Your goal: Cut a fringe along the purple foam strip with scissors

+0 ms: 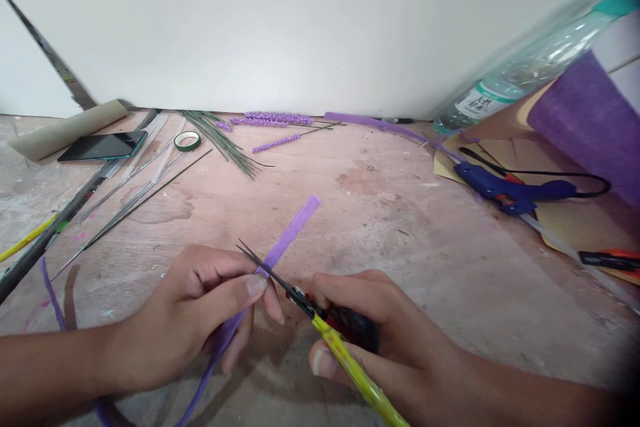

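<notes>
Scissors cross a purple strip above the near side of the worktop.
The left hand pinches the strip between thumb and fingers, just beside the slightly parted blades; the right hand curls around the handles. Green wires and purple beaded sprigs lie near the far edge, a blue glue gun toward the right.

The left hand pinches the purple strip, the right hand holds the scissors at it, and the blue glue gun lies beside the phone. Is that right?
Not quite: the head view shows the blue glue gun on the right, near the plastic bottle, not beside the phone. The left hand does pinch the purple strip, and the right hand holds the scissors at it.
</notes>
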`<state>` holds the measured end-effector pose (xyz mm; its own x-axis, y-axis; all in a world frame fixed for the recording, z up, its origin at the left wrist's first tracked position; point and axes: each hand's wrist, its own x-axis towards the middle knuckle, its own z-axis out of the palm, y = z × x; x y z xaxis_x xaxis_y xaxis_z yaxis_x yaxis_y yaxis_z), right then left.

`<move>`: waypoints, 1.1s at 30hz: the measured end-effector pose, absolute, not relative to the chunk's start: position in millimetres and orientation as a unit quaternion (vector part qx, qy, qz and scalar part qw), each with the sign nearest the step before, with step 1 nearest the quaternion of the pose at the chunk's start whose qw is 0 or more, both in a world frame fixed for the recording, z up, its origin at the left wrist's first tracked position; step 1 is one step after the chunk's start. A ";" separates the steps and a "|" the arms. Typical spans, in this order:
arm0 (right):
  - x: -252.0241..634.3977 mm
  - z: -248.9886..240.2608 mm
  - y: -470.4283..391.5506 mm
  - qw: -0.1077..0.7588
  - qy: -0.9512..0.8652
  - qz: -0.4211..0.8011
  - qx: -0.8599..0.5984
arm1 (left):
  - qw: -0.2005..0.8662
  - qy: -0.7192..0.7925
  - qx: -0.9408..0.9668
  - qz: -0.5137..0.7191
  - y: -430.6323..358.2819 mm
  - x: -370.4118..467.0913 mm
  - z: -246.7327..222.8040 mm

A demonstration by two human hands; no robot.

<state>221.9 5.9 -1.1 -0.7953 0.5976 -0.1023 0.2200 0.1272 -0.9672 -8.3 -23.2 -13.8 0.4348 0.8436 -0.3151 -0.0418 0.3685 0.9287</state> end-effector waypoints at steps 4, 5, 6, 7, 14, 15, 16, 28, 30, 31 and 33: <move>219.9 1.9 6.6 0.147 -0.744 0.587 -0.283 | 0.700 0.433 0.476 0.309 -23.5 -8.4 -13.0; 219.6 2.1 6.5 0.146 -0.749 0.581 -0.285 | 0.698 0.434 0.480 0.306 -23.8 -8.7 -12.8; 219.4 2.0 6.2 0.146 -0.753 0.573 -0.288 | 0.697 0.435 0.482 0.304 -24.1 -8.9 -12.7; 219.2 1.7 5.8 0.148 -0.756 0.566 -0.294 | 0.697 0.435 0.482 0.305 -24.4 -9.1 -12.5; 215.5 0.7 4.0 0.183 -0.777 0.514 -0.312 | 0.659 0.449 0.489 0.353 -22.9 -10.0 -8.4; 215.0 0.8 4.1 0.184 -0.781 0.508 -0.313 | 0.658 0.448 0.490 0.356 -22.4 -10.1 -7.9; 214.6 0.6 4.3 0.187 -0.785 0.498 -0.316 | 0.657 0.446 0.490 0.359 -22.0 -10.2 -7.7; 214.2 -4.9 3.7 0.224 -0.809 0.439 -0.319 | 0.653 0.452 0.506 0.336 -22.7 -11.0 -10.6; 214.4 -4.6 3.4 0.223 -0.809 0.439 -0.322 | 0.650 0.451 0.512 0.334 -23.0 -11.0 -10.2; 214.5 -4.6 3.2 0.222 -0.809 0.438 -0.323 | 0.650 0.450 0.513 0.334 -23.2 -10.9 -10.2; 215.0 -5.0 2.8 0.221 -0.809 0.438 -0.325 | 0.655 0.446 0.511 0.333 -23.5 -10.7 -10.7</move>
<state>215.0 2.8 -5.0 -0.6914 0.7189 0.0724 0.3320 0.4051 -0.8519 -10.7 -23.5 -10.7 0.3792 0.8926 -0.2440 0.0190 0.2562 0.9664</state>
